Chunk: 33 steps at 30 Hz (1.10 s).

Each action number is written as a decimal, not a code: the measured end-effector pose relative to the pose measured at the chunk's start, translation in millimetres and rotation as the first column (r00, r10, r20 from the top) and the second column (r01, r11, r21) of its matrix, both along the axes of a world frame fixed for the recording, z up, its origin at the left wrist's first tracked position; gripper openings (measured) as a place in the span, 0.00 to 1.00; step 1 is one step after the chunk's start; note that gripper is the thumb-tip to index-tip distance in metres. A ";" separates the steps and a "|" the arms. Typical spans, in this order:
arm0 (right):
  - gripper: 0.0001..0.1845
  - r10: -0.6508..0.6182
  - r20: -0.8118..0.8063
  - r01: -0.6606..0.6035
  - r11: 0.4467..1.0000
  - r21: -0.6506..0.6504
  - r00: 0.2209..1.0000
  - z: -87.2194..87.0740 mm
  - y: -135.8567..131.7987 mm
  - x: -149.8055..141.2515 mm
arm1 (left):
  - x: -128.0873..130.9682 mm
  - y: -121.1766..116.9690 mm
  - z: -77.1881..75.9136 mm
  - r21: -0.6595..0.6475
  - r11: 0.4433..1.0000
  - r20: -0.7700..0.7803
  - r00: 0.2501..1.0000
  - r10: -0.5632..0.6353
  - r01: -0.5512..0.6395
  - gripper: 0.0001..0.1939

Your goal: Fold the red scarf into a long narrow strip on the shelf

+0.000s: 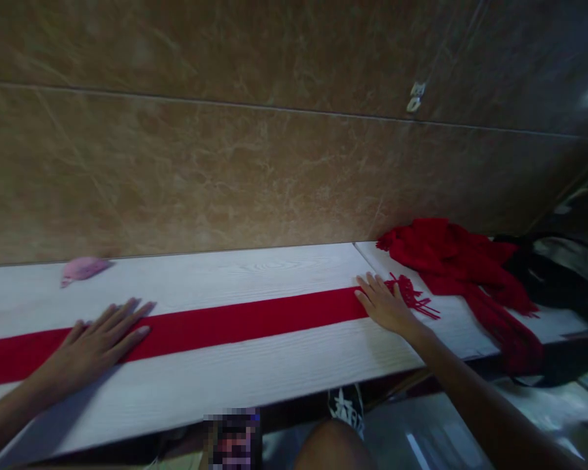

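A long red scarf lies stretched flat across a white wood-grain board, running from the left edge of the view to a fringed end. My left hand rests flat on the scarf with its fingers spread, holding nothing. My right hand lies palm down on the scarf's far end, just beside the fringe, fingers apart. A bunched red knitted cloth, possibly a second scarf, sits to the right of that hand and hangs over the board's front edge.
A pink soft object lies near the back of the board, against a brown marble-patterned wall. A black and pale patterned bag sits at the far right. Below the board's front edge are a knee and a sneaker.
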State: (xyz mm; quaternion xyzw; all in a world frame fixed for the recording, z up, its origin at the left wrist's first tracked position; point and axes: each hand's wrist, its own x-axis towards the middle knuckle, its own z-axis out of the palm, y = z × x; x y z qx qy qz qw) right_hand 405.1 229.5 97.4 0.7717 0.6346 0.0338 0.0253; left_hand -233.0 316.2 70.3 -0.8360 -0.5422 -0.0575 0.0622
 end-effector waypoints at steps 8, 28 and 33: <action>0.34 0.064 -0.058 -0.054 0.986 0.161 0.996 28.1 27.7 -61.9 | 115.9 -12.0 71.3 -0.122 0.979 -0.044 0.986 0.160 -0.164 0.34; 0.33 0.497 -0.026 -0.468 0.832 0.297 0.868 -26.5 39.4 -146.0 | 303.6 -39.1 46.2 -0.203 0.945 0.190 0.957 -0.219 0.257 0.34; 0.33 0.564 0.073 -0.541 0.736 0.406 0.822 -44.8 48.3 -134.7 | 299.3 -43.1 45.1 -0.218 0.941 0.184 0.958 -0.221 0.259 0.36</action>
